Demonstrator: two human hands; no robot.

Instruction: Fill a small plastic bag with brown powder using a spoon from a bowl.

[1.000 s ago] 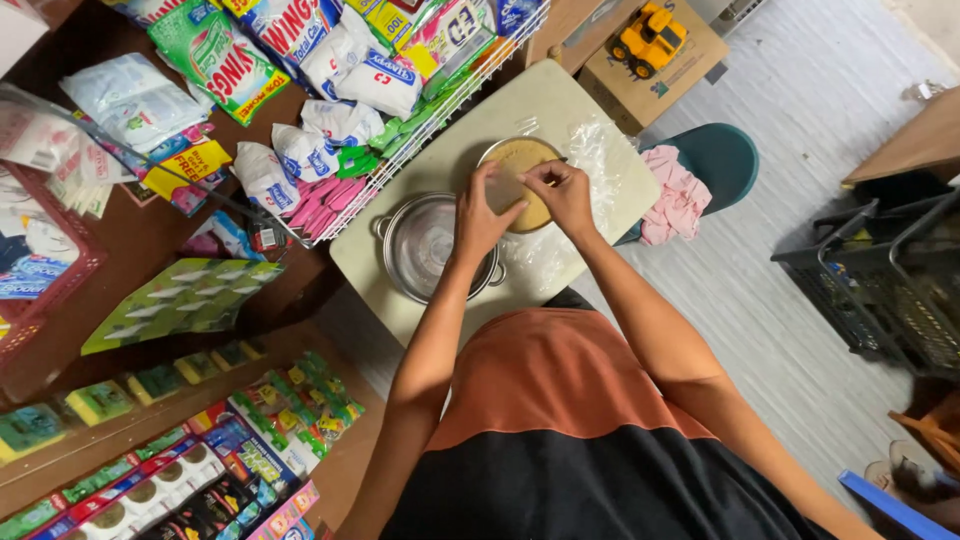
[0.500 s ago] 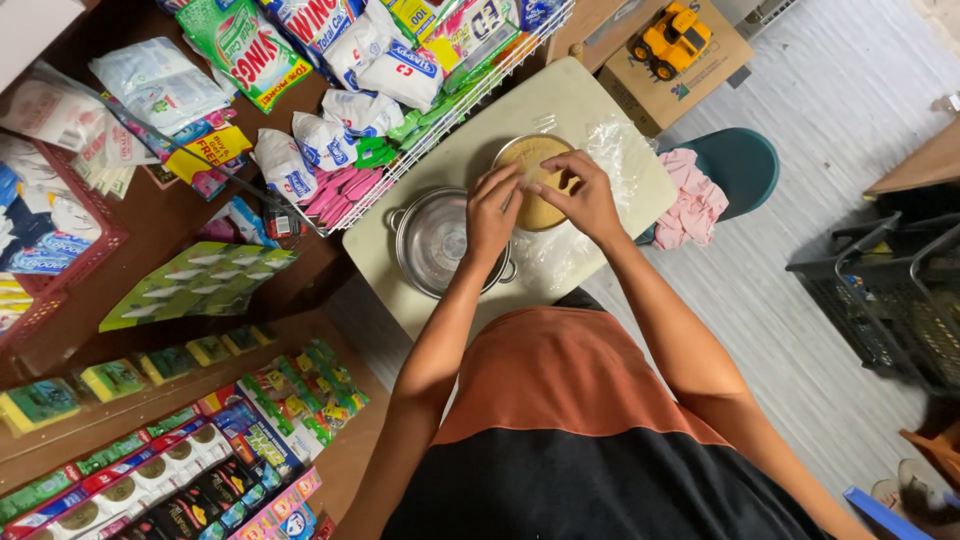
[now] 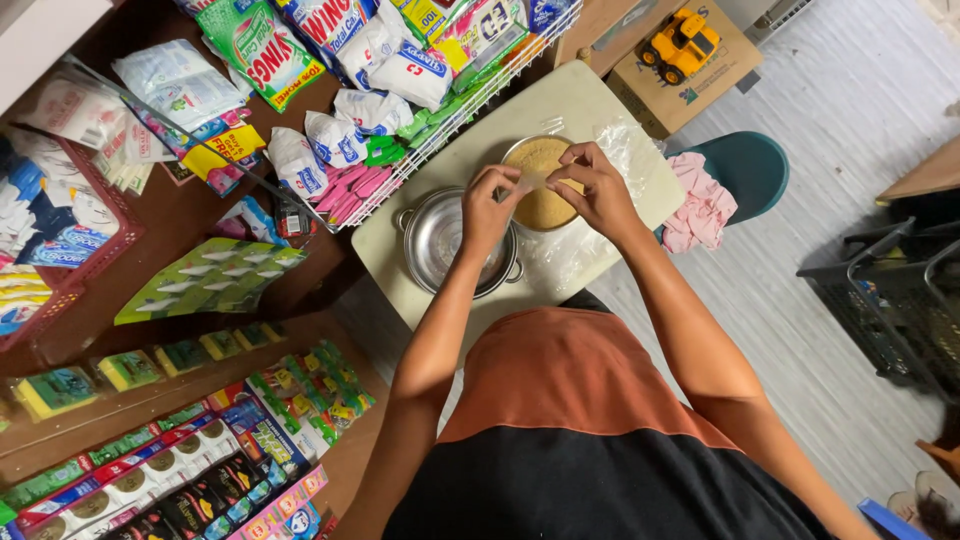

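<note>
Clear plastic bag (image 3: 533, 180) pinched between my left hand (image 3: 490, 205) and right hand (image 3: 598, 190), over the bowl (image 3: 540, 175) beside the pot (image 3: 445, 240).

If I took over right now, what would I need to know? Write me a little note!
Left hand: pinching one edge of a small clear plastic bag.
Right hand: pinching the other edge; both hold it above the bowl of brown grainy stuff.
Things: the bowl sits on the pale table, beside an empty metal pot on its left. More clear plastic lies on the table to the right.
Done: the bag is picked up.
Left: the bag looks empty; whether it is open cannot be told.
</note>
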